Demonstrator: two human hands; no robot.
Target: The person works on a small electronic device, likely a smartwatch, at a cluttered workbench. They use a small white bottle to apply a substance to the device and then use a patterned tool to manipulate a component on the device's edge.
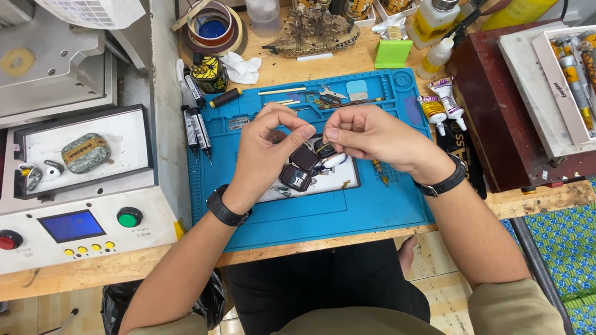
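- Hands meet over my blue mat [315, 215], on the wooden surface [291, 66].
- Left hand [266, 149] pinches shut on a dark square watch [303, 157]; a second one [296, 177] hangs just below.
- Right hand [369, 136] pinches a small part [324, 147] touching that watch.

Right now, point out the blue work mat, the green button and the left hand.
blue work mat [329, 218]: head view, bare front part.
green button [129, 217]: head view, its top.
left hand [266, 147]: head view, back of hand.

Both hands, left [268, 145] and right [369, 136], pinch small dark square devices [303, 166] above a blue work mat [329, 214].
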